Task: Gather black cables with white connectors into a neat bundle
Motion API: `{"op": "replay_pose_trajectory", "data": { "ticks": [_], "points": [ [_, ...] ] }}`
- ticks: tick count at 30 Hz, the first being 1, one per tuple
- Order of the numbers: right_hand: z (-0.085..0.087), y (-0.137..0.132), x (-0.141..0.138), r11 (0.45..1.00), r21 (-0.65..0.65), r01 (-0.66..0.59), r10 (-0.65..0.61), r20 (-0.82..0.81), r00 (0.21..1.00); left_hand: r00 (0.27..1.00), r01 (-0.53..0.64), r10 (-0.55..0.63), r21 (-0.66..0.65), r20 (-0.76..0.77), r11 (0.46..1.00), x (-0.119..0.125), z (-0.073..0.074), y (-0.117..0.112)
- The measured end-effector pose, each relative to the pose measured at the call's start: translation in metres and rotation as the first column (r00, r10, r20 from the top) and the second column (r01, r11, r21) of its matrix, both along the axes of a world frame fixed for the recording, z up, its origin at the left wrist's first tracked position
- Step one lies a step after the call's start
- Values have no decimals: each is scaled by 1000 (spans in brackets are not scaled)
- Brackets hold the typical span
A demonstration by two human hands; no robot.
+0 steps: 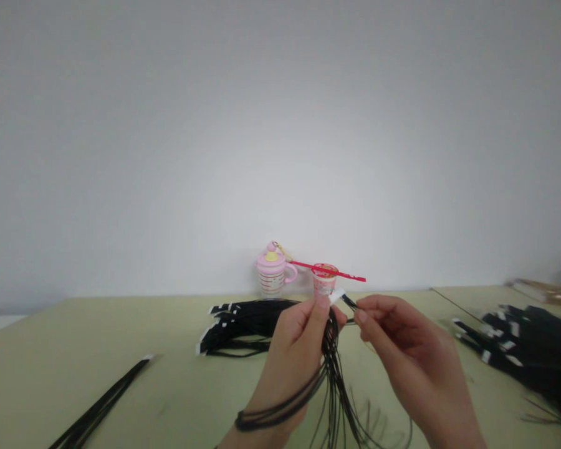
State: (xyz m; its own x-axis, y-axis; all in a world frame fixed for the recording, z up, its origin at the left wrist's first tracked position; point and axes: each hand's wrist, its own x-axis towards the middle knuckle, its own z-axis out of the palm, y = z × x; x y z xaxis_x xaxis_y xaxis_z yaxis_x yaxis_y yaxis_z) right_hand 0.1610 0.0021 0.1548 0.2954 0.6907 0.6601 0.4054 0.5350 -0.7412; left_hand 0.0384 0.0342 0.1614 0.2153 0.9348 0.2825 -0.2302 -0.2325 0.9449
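Observation:
My left hand [299,340] is closed around a bunch of thin black cords [334,386] that hang down toward me. Its thumb and forefinger pinch one cord near its white-tagged end [338,295]. My right hand [393,337] is closed in a pinch on the same cord just right of the tag, close to the left hand. A black band sits on my left wrist [262,418]. Both hands hover above the yellow-green table [168,386].
A pile of black cords with white tags [243,321] lies behind my hands, and another pile [528,349] at the right. A few cords [107,399] lie at the left. A pink lidded cup [272,274] and a small cup with a red stick [325,277] stand by the wall.

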Motion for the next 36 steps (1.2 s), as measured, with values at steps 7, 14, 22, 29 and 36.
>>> {"op": "replay_pose_trajectory", "data": {
  "ticks": [7, 14, 22, 29, 36],
  "points": [
    [3, -2, -2, 999, 20, 37, -38, 54, 998, 997, 33, -29, 48, -75, 998, -3, 1, 0],
    [2, -2, -3, 996, 61, 64, -70, 101, 992, 997, 55, -54, 32, -48, 998, -4, -2, 2],
    [4, -3, -3, 997, 73, 41, -50, 130, 990, 999, 50, -49, 21, -11, 999, -3, -2, -1],
    [4, -4, -3, 993, 74, 97, -106, 135, 985, 995, 60, -55, 53, -88, 997, -5, -1, 1],
    [4, -4, -4, 987, 112, 112, -131, 174, 976, 989, 95, -88, 57, -119, 994, -6, -2, 1]
  ]
}}
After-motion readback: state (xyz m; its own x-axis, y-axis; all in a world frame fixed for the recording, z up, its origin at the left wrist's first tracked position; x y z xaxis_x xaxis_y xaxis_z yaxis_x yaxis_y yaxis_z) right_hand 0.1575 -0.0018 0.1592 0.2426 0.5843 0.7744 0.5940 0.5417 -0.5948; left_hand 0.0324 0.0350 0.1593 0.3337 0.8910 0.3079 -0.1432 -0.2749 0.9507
